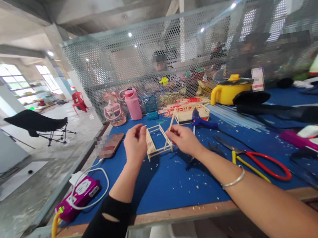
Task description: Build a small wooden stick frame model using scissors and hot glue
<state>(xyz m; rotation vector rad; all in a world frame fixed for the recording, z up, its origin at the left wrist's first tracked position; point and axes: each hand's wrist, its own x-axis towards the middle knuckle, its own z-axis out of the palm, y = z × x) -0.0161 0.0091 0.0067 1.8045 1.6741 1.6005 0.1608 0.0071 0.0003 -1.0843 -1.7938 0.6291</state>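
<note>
A small frame of pale wooden sticks (160,150) stands on the blue table mat between my hands, with slats along its left side. My left hand (134,144) is closed at the frame's left edge, thumb and forefinger pinched on it. In my right hand (184,138), a short wooden stick (172,121) is pinched and tilted upward beside the frame's right side. Just beyond that hand lies a blue glue gun (200,120) with its nozzle pointing down. Behind it sits a second stick-built piece (187,115), slatted and railed.
Pliers with red and yellow handles (269,165) lie to the right, near clear glue sticks (234,116) and a yellow pot (227,91). A phone (113,145) and purple power strip (82,195) are at left. Pink bottles (132,105) stand before a perforated metal screen (124,55).
</note>
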